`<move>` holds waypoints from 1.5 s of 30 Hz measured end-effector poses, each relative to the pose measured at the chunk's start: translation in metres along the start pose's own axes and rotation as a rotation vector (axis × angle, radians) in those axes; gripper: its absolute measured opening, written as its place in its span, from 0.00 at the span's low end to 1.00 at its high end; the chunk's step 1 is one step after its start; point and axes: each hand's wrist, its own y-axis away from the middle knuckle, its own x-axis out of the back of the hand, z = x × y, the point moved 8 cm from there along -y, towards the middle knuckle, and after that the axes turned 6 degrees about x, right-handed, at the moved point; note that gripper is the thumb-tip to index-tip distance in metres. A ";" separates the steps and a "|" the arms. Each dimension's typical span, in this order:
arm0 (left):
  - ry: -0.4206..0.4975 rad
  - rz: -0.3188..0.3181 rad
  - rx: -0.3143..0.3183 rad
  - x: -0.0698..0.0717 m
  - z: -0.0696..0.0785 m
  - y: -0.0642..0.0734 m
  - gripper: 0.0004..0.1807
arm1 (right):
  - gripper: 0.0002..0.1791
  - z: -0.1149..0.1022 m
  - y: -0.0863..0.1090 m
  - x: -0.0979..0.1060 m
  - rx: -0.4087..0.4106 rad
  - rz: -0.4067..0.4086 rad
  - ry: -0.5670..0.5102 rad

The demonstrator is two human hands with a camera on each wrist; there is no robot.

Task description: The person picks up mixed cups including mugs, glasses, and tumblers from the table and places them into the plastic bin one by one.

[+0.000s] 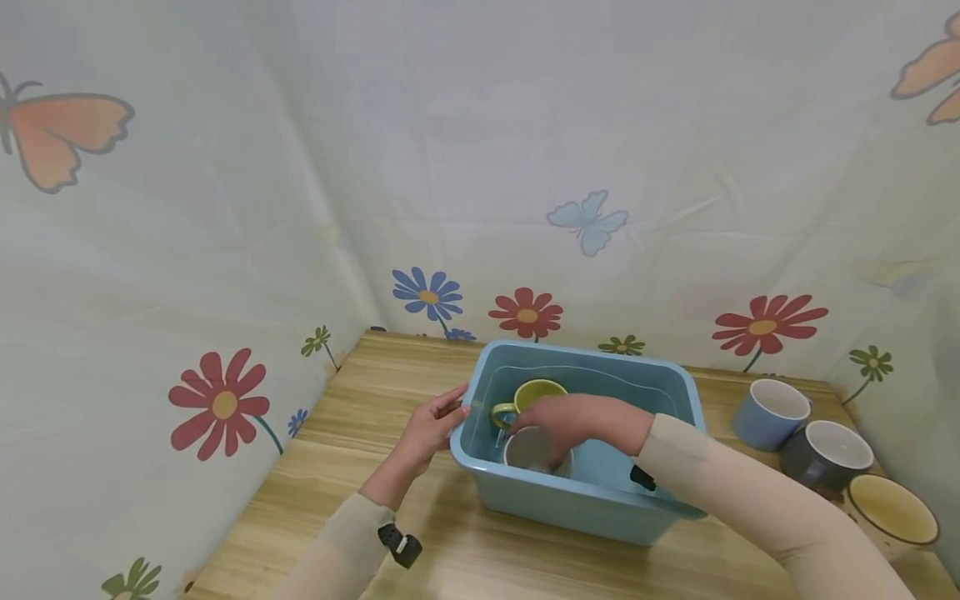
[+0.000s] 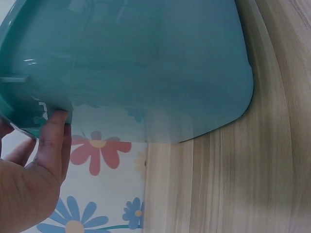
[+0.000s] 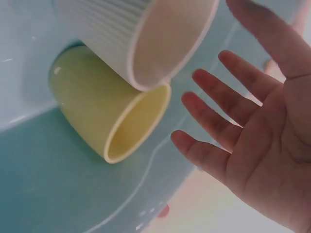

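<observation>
A light blue plastic tub (image 1: 570, 504) stands on the table. My left hand (image 1: 427, 429) grips its left rim; in the left wrist view the fingers (image 2: 51, 143) hook at the rim's edge. Inside the tub, toward its left end, a yellow-green mug (image 1: 542, 389) and a white ribbed mug (image 3: 109, 31) stand side by side. My right hand (image 1: 558, 421) reaches in above them. The right wrist view shows its fingers (image 3: 209, 155) extended and spread beside the white mug's mouth, with nothing held. In the head view this hand partly covers both mugs.
At the table's right side stand a blue mug (image 1: 759, 425), a dark grey mug (image 1: 806, 467) and a cream mug (image 1: 881, 533) with a yellowish inside. Wooden tabletop (image 1: 360, 417) extends left of the tub. A flower-print curtain (image 1: 480, 167) hangs behind.
</observation>
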 end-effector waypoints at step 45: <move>-0.065 0.178 -0.068 0.000 0.005 0.005 0.24 | 0.25 0.103 0.230 0.037 -0.280 0.712 -0.157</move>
